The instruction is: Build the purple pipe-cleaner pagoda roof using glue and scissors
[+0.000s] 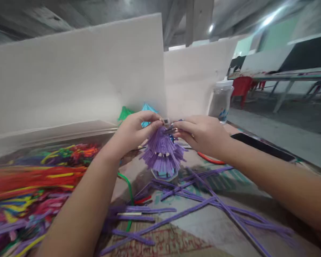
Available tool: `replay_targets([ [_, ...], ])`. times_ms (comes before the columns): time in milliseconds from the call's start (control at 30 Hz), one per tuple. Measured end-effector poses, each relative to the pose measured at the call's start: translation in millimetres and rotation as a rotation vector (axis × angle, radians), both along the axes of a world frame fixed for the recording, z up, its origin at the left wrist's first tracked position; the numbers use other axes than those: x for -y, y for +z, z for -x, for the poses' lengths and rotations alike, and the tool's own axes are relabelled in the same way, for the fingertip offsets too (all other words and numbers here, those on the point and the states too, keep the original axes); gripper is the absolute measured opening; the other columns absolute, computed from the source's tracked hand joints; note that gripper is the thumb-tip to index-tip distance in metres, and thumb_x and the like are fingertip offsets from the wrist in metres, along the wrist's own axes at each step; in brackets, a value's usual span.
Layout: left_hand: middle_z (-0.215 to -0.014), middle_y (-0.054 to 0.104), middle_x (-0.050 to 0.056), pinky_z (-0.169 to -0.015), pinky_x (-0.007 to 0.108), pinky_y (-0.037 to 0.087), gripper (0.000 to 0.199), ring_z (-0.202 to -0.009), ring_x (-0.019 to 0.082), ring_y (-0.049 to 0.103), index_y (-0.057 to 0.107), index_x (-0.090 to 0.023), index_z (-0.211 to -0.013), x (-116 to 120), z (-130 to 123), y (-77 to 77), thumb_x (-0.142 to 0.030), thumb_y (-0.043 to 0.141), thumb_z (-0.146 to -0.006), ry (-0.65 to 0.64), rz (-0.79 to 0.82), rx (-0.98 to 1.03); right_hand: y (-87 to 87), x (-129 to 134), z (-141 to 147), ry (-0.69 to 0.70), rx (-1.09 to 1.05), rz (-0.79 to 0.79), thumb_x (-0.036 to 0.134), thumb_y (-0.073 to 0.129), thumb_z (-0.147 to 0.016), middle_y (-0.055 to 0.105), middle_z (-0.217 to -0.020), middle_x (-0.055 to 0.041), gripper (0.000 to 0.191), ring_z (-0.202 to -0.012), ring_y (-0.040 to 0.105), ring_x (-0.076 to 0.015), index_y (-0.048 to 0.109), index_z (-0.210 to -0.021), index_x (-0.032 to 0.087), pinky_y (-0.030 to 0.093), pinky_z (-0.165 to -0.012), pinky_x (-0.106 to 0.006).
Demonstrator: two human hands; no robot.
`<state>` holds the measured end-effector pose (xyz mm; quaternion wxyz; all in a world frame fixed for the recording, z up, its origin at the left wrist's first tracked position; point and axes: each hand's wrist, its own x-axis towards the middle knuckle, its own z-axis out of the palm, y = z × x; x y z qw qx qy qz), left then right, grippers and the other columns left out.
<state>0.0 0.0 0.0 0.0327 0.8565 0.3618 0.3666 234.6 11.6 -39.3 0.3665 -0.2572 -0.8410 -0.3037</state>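
Note:
A purple tiered cone of pipe cleaners (163, 150) stands upright on a pale octagonal base (164, 175) in the middle of the table. My left hand (140, 128) pinches at its top from the left, thumb and forefinger closed on a small piece too blurred to name. From the right, my right hand (199, 132) has its fingers closed around a small metal tool (170, 129), whose end touches the cone's top. Loose purple pipe cleaners (187, 212) lie crossed in front of the cone.
Coloured pipe cleaners (53, 175) are heaped at the left. Green (124, 113) and blue (149, 107) cones stand behind my left hand. A clear bottle (219, 101) and a black flat object (262, 147) are at the right. White panels (77, 71) rise behind the table.

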Motion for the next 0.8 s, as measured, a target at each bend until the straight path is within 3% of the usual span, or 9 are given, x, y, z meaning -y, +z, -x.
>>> replay_targets([
  [233, -0.088, 0.071, 0.004, -0.078, 0.026, 0.047, 0.023, -0.082, 0.016, 0.063, 0.070, -0.016, -0.084, 0, -2, 0.5, -0.035, 0.058, -0.092, 0.006, 0.003, 0.012, -3.6, -4, 1, 0.014, -0.037, 0.043, 0.037, 0.044, -0.102, 0.075, -0.085, -0.0073, 0.036, -0.071, 0.063, -0.0175, 0.074, -0.098, 0.017, 0.030, -0.057, -0.029],
  [467, -0.081, 0.070, 0.003, -0.069, 0.025, 0.046, 0.030, -0.075, 0.016, 0.062, 0.070, -0.016, -0.085, -13, 7, -1.9, -0.043, 0.059, -0.090, 0.192, 0.020, 0.139, 0.8, 0, -2, 0.012, -0.055, 0.034, 0.039, 0.047, -0.102, 0.074, -0.082, -0.0064, 0.035, -0.073, 0.064, -0.0178, 0.071, -0.105, 0.014, 0.035, -0.061, -0.030],
  [800, -0.076, 0.067, 0.003, -0.064, 0.025, 0.043, 0.030, -0.070, 0.015, 0.059, 0.069, -0.016, -0.082, -20, 12, -4.2, -0.042, 0.058, -0.090, 0.234, 0.016, 0.097, -0.1, -4, -5, -0.047, -0.020, 0.017, 0.037, 0.050, -0.100, 0.073, -0.081, -0.0053, 0.030, -0.074, 0.064, -0.0181, 0.069, -0.108, 0.015, 0.037, -0.062, -0.030],
])
